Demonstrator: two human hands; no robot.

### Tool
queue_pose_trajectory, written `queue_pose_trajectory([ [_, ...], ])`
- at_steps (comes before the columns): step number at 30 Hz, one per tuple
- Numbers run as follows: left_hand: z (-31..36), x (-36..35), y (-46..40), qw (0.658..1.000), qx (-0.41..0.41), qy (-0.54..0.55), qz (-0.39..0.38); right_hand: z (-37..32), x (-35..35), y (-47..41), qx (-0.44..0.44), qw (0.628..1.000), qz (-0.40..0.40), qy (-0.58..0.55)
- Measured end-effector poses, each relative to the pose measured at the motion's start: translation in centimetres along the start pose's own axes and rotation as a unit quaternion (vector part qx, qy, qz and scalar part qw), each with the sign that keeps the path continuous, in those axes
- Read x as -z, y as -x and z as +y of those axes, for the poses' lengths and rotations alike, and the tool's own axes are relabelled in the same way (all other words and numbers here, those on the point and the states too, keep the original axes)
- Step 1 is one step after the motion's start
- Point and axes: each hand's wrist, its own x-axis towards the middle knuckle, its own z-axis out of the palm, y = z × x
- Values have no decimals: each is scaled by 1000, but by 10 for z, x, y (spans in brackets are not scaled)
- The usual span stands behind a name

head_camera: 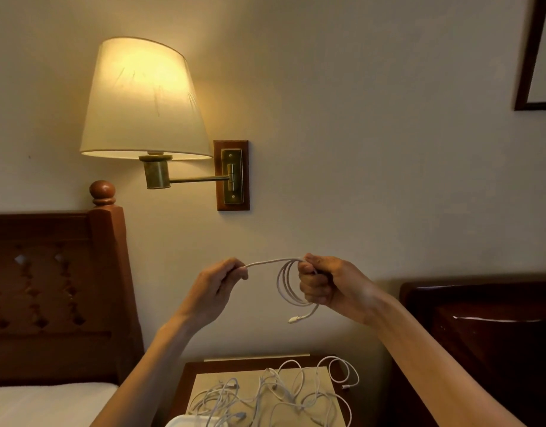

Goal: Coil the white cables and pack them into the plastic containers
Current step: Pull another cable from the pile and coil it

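Note:
Raised in front of the wall, my right hand point(324, 282) grips a white cable point(285, 285) wound into a few loops, with one plug end dangling below the coil. My left hand point(217, 286) pinches the cable's other end, and a short taut stretch runs between the two hands. Below, a tangle of loose white cables point(274, 396) lies on a beige mat on the nightstand point(185, 374). A corner of a white plastic container point(188, 422) shows at the bottom edge.
A lit wall lamp point(142, 100) on a brass arm hangs above left. A wooden headboard point(56, 288) and a white bed stand at left. Dark wooden furniture point(487, 328) fills the right, and a picture frame point(533, 57) hangs at upper right.

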Motion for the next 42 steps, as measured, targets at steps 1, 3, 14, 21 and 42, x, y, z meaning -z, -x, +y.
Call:
queue_pose_trajectory([
  [1,-5,-1,6,999,37,17,-4,-1,1,0,4,1000,1,-26],
  [3,-12,-5,16,990,125,59,-20,-2,3,-2,3,997,1,-83],
  [14,46,-26,-7,777,386,493,65,8,-13,-17,-20,981,-56,-185],
  [21,60,-32,-5,700,395,593,-52,8,-16,-16,-18,993,-13,-116],
  [42,107,-75,66,942,236,-236,45,-13,-7,-49,65,988,126,58],
])
